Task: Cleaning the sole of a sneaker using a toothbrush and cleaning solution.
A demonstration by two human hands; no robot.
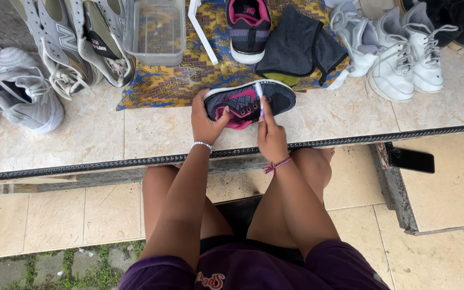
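A dark grey sneaker with pink trim (251, 101) lies on its side on the tiled ledge (92, 134), right in front of me. My left hand (206, 122) grips its heel end. My right hand (270, 135) holds a thin white and purple brush (260, 96) upright, its tip against the shoe's upper. The matching sneaker (248, 27) stands farther back on a yellow and blue patterned cloth (178, 80).
A clear plastic tub (156, 29) and a dark folded cloth (296, 45) rest on the patterned cloth. Grey sneakers (28, 91) crowd the left, white ones (398, 53) the right. A black phone (411, 159) lies on the lower floor at right.
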